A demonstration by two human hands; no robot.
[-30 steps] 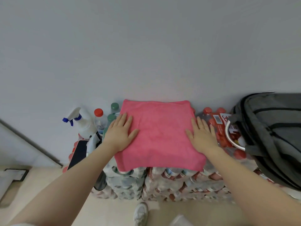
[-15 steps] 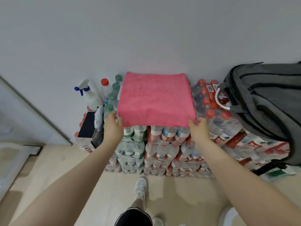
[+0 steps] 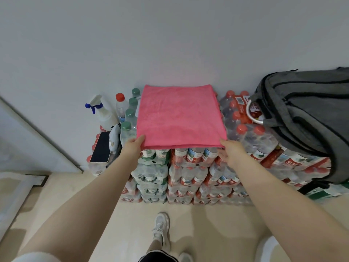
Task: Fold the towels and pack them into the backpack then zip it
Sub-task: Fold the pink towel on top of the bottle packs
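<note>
One pink towel [image 3: 180, 118] is lying on top of the stacked packs of bottled water [image 3: 186, 173]; how many packs are standing there cannot be told. One grey backpack [image 3: 309, 118] is sitting on the packs at the right. One white spray bottle [image 3: 104, 114] is standing at the far left, and one phone [image 3: 101, 147] is lying near it. Beside the towel's left edge, one red-capped bottle [image 3: 120, 106] and four green-capped bottles [image 3: 130, 115] are showing. Two hands are reaching in, a left hand [image 3: 133, 148] and a right hand [image 3: 233, 152]. One white shoe [image 3: 161, 226] is showing on the floor.
</note>
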